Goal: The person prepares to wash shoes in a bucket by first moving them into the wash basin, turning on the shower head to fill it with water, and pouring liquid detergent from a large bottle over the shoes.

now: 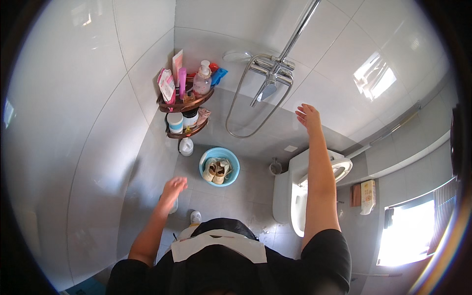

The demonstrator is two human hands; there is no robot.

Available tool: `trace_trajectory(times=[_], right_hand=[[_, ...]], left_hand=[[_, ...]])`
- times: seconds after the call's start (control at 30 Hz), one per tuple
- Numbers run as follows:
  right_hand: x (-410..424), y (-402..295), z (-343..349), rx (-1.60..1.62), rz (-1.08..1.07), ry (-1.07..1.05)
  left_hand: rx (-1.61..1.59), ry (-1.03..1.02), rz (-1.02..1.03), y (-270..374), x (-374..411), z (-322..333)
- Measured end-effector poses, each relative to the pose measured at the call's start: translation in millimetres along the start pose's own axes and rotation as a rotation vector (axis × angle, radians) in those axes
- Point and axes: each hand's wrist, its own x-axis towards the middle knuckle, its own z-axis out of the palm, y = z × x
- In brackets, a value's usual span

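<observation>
My right hand (309, 117) is stretched out in front of the tiled wall, fingers spread and holding nothing I can see. The closest fitting to it is the chrome shower mixer (273, 75), whose metal hose (231, 114) hangs in a loop. Lower down on the left, my left hand (175, 188) is blurred, its fingers loosely curled; I see no object in it. Between the hands, a light-blue plastic basin (236, 171) rests on the floor. It holds a pair of off-white lace-up shoes (217, 171), heels towards me.
Two brown corner shelves (201, 100) carry bottles, tubes and jars, including a pump bottle (202, 82). A white container (186, 146) stands below them. On the right is a white toilet (282, 199) with its lid raised, beside a toilet-brush holder (275, 167). A tissue pack (368, 195) hangs near the window (407, 232).
</observation>
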Motion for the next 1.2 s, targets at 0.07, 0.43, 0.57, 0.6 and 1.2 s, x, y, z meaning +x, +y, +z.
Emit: trace_trajectory(times=[0.07, 0.43, 0.57, 0.6, 1.2], right_hand=[[0.6, -4.9, -2.8, 0.0, -0.016, -0.015], [78.7, -15.1, -1.6, 0.005, -0.063, -0.148], [105.6, -34.0, 9.4, -0.073, -0.087, -0.216], [114.2, -36.3, 7.6, -0.107, -0.094, -0.25], [159.7, -66.4, -4.2, -0.238, -0.299, -0.352]], left_hand=[[0.05, -0.005, 0.069, 54.2, 28.2, 21.2], [-0.086, 0.029, 0.316, 280.1, 219.3, 137.5], [-0.182, 0.046, 0.06, 325.2, 275.0, 160.0], [-0.221, 0.006, 0.021, 332.5, 285.0, 163.5], [-0.377, -0.015, 0.334, 415.6, 258.9, 229.6]])
